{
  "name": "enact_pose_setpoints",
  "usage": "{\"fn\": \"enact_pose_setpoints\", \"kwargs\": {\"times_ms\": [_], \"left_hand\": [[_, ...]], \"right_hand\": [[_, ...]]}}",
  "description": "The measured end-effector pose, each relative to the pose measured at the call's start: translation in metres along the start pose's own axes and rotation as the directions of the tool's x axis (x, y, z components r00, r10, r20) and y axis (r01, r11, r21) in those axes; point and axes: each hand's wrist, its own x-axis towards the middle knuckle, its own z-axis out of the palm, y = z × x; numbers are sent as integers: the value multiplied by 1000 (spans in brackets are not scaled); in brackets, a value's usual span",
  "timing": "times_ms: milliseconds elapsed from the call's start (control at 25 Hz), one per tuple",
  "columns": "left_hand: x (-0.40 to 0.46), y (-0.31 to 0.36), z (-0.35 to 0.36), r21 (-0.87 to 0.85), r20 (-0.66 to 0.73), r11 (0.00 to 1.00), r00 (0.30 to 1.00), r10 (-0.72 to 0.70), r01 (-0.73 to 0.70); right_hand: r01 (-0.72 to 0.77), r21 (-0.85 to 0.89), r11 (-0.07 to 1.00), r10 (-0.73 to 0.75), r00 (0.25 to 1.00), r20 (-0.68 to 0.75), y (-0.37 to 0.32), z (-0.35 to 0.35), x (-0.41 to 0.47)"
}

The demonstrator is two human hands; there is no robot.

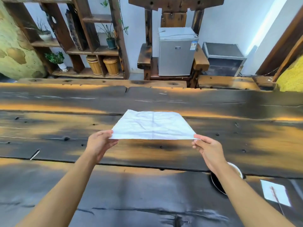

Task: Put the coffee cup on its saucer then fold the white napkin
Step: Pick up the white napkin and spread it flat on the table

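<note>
Both hands pinch the napkin point(153, 124) by its near corners, left grip point(100, 144) & right grip point(207, 149), sheet stretched flat away from person just above tabletop point(65, 185), far edge free; cup point(236, 169) near right forearm.

Table point(49, 185) in front of me: heavy dark wood planks, charred black w/ orange-tan patches, long seams running left to right, knots and small holes scattered about. Napkin point(152, 125) sits mid-table, far edge on the wood, near edge off the surface. Near right, a dark saucer point(216, 184) w/ a white cup point(237, 169) on it, both mostly hidden behind my forearm. Further right, a small white paper point(273, 192) lies flat, a thin stick point(277, 200) across it. Left side, a short pale sliver point(35, 154) by a plank seam – can't tell if it's an object or a mark in the wood.
</note>
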Motion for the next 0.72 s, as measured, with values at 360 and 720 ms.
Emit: {"fn": "enact_pose_setpoints", "kwargs": {"times_ms": [360,720], "left_hand": [[-37,-189,-88,366,-203,855,928,-312,368],[-93,-250,-136,788,-139,565,964,-225,246]], "right_hand": [[-423,-259,868,385,904,-187,183,-70,-90],[-531,-537,656,411,848,-336,229,-98,-154]]}}
